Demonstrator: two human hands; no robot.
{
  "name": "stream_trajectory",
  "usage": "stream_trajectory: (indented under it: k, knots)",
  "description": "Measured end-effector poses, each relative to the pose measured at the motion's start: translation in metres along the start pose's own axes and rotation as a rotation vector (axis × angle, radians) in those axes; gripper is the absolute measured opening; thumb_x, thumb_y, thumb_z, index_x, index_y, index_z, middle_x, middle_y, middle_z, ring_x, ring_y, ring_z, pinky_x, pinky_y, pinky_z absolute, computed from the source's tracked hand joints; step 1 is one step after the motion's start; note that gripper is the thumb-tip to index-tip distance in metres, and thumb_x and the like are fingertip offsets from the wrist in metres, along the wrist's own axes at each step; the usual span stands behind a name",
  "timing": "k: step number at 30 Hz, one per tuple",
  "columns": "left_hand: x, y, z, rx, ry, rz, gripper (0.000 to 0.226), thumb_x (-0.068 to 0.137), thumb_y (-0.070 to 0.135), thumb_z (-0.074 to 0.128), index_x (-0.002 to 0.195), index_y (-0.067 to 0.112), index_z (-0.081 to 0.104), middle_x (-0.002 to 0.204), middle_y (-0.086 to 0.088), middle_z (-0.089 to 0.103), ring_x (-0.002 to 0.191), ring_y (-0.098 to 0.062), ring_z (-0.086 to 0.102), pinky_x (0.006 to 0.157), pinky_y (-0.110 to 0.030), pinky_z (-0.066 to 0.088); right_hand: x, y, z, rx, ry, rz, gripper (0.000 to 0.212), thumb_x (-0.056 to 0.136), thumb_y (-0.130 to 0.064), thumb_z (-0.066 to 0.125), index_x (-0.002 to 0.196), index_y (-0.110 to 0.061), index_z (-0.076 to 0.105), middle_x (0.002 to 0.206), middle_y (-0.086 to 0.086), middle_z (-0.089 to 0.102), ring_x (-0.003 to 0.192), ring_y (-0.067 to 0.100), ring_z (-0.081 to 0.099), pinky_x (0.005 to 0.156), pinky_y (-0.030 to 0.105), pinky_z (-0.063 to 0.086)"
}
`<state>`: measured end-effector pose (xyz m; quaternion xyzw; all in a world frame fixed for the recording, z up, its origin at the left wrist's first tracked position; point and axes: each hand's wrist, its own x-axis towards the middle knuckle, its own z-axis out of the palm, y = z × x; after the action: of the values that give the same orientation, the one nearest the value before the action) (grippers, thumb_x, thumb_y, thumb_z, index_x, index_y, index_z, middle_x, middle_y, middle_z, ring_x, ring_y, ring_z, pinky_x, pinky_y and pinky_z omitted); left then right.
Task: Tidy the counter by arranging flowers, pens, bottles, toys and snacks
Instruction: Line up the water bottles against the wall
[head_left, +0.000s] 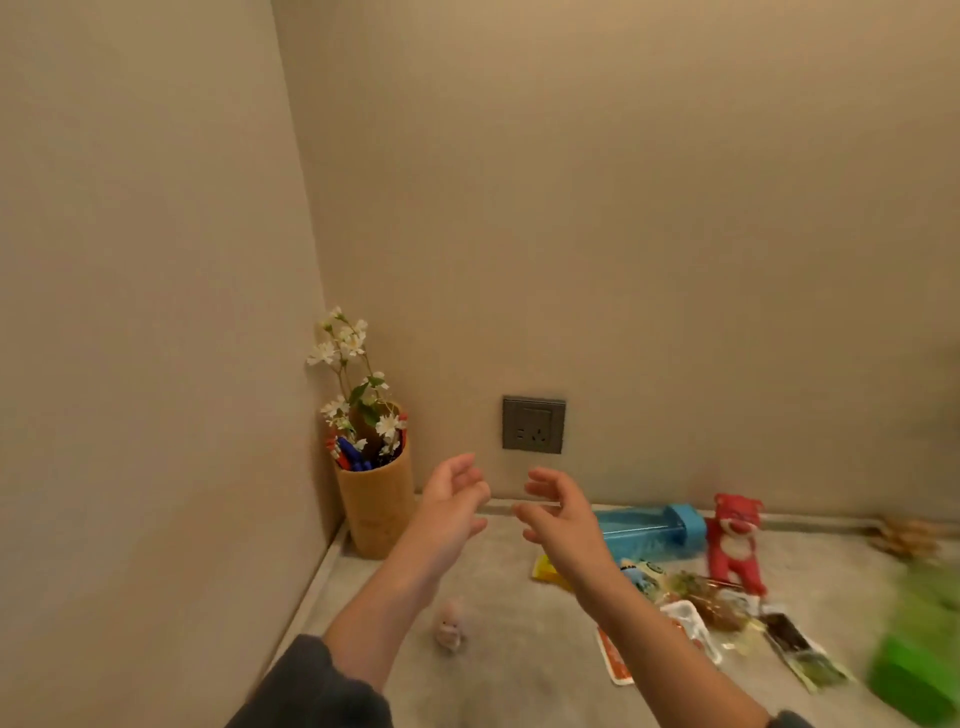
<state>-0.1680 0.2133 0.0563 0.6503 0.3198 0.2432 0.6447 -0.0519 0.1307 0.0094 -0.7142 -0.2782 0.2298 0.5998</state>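
Observation:
A tan cylindrical holder (376, 512) stands in the counter's back left corner with white flowers (350, 364) and red and blue pens (350, 456) in it. My left hand (452, 506) and my right hand (558, 517) hover above the counter, just right of the holder, fingers loosely spread, holding nothing. A blue bottle (649, 530) lies on its side by the back wall. Beside it stands a red bear toy (735, 540). Several snack packets (711, 608) lie scattered in front. A small pink toy (449, 626) sits under my left forearm.
A grey wall socket (533, 424) is set in the back wall. A blurred green object (917, 670) sits at the right edge, and a brownish object (906, 535) lies near the back right. Walls close the counter (519, 675) on the left and behind.

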Motion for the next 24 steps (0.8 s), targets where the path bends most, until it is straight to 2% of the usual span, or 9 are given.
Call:
stream_trajectory:
  k: [5, 8, 12, 13, 16, 17, 19, 21, 24]
  knots:
    - [-0.012, 0.011, 0.079, -0.061, -0.150, 0.015, 0.047, 0.097, 0.006, 0.046, 0.139, 0.022, 0.034, 0.127, 0.000, 0.052, 0.116, -0.019, 0.055, 0.096, -0.035, 0.047, -0.031, 0.015, -0.081, 0.021, 0.188, 0.053, 0.032, 0.091, -0.012, 0.063, 0.118, -0.026, 0.054, 0.117, -0.004, 0.059, 0.103, 0.013, 0.060, 0.093, 0.038, 0.054]
    - [-0.017, 0.006, 0.125, 0.005, -0.254, 0.017, 0.050, 0.098, 0.011, 0.048, 0.142, 0.026, 0.032, 0.128, 0.004, 0.051, 0.116, -0.014, 0.054, 0.099, -0.034, 0.046, -0.051, 0.030, -0.124, 0.017, 0.303, 0.096, 0.032, 0.088, -0.008, 0.062, 0.112, -0.028, 0.056, 0.113, -0.002, 0.061, 0.100, 0.014, 0.061, 0.091, 0.043, 0.054]
    - [-0.016, -0.005, 0.172, 0.102, -0.332, -0.014, 0.051, 0.099, 0.010, 0.044, 0.145, 0.026, 0.028, 0.139, 0.004, 0.046, 0.094, -0.005, 0.054, 0.080, -0.023, 0.046, -0.073, 0.047, -0.176, 0.029, 0.383, 0.125, 0.028, 0.088, -0.005, 0.061, 0.109, -0.024, 0.059, 0.105, 0.000, 0.063, 0.092, 0.013, 0.063, 0.077, 0.031, 0.056]
    - [-0.015, -0.006, 0.182, 0.121, -0.336, -0.025, 0.051, 0.100, 0.010, 0.043, 0.145, 0.025, 0.028, 0.140, 0.003, 0.044, 0.095, -0.006, 0.054, 0.081, -0.024, 0.046, -0.076, 0.052, -0.189, 0.019, 0.400, 0.127, 0.026, 0.089, -0.006, 0.061, 0.107, -0.024, 0.060, 0.106, -0.001, 0.063, 0.094, 0.014, 0.063, 0.077, 0.030, 0.055]
    - [-0.013, -0.011, 0.214, 0.156, -0.340, -0.066, 0.049, 0.099, 0.012, 0.044, 0.145, 0.023, 0.029, 0.143, 0.000, 0.044, 0.119, -0.015, 0.047, 0.101, -0.032, 0.041, -0.082, 0.064, -0.225, -0.005, 0.425, 0.142, 0.025, 0.088, -0.009, 0.063, 0.106, -0.026, 0.060, 0.108, -0.004, 0.061, 0.096, 0.016, 0.062, 0.080, 0.034, 0.054]
    - [-0.013, -0.013, 0.225, 0.158, -0.348, -0.073, 0.048, 0.099, 0.013, 0.044, 0.144, 0.023, 0.031, 0.141, 0.000, 0.045, 0.117, -0.014, 0.048, 0.099, -0.030, 0.041, -0.082, 0.066, -0.236, -0.004, 0.428, 0.150, 0.027, 0.088, -0.008, 0.063, 0.108, -0.025, 0.060, 0.109, -0.004, 0.061, 0.096, 0.016, 0.062, 0.082, 0.035, 0.054]
    - [-0.016, -0.016, 0.252, 0.158, -0.382, -0.080, 0.039, 0.099, 0.013, 0.046, 0.135, 0.026, 0.037, 0.134, 0.002, 0.049, 0.104, -0.009, 0.053, 0.084, -0.019, 0.045, -0.080, 0.074, -0.260, -0.013, 0.425, 0.164, 0.029, 0.087, -0.007, 0.063, 0.111, -0.023, 0.060, 0.110, -0.003, 0.060, 0.096, 0.016, 0.061, 0.082, 0.036, 0.054]
    - [-0.016, -0.019, 0.268, 0.168, -0.405, -0.094, 0.031, 0.099, 0.014, 0.046, 0.125, 0.029, 0.039, 0.130, 0.004, 0.051, 0.103, -0.008, 0.055, 0.075, -0.018, 0.046, -0.076, 0.077, -0.273, -0.023, 0.416, 0.169, 0.028, 0.087, -0.006, 0.062, 0.112, -0.020, 0.060, 0.110, -0.003, 0.059, 0.097, 0.015, 0.060, 0.082, 0.034, 0.053]
    - [-0.010, -0.026, 0.294, 0.205, -0.421, -0.099, 0.040, 0.097, 0.016, 0.051, 0.135, 0.020, 0.042, 0.129, 0.004, 0.053, 0.114, -0.013, 0.053, 0.095, -0.030, 0.045, -0.070, 0.087, -0.300, -0.067, 0.403, 0.176, 0.027, 0.088, -0.006, 0.062, 0.111, -0.019, 0.060, 0.111, -0.004, 0.060, 0.102, 0.013, 0.058, 0.090, 0.035, 0.051]
